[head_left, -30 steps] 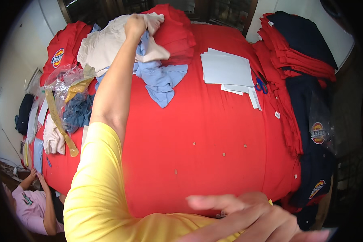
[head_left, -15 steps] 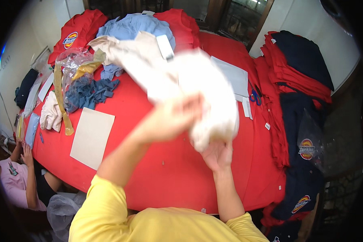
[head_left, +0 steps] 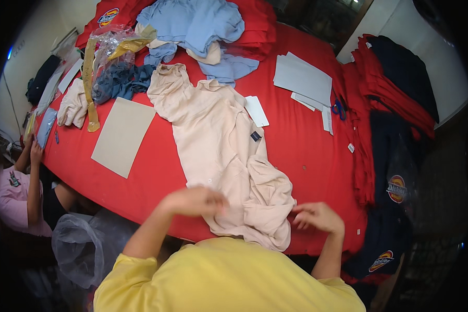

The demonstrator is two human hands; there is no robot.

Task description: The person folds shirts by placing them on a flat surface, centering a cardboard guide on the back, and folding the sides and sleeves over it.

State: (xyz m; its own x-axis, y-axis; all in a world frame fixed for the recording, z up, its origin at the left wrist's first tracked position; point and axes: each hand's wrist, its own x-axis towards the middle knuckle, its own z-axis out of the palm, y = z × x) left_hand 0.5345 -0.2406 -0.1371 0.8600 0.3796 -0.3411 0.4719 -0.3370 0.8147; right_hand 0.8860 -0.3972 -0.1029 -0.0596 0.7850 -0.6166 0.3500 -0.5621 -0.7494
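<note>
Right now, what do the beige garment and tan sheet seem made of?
The beige garment seems thin, matte cloth, given its soft, crumpled folds; the fibre is unclear. The tan sheet is probably matte card or stiff paper: smooth, with straight edges.

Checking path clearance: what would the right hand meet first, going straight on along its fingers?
Likely the beige garment: the right hand points left at its near end. Depth is unclear, so it might skim just above the cloth.

Pale walls (head_left: pixel 392 34) left and right; dark-framed glass (head_left: pixel 322 21) beyond red-covered table (head_left: pixel 317 145).
</note>
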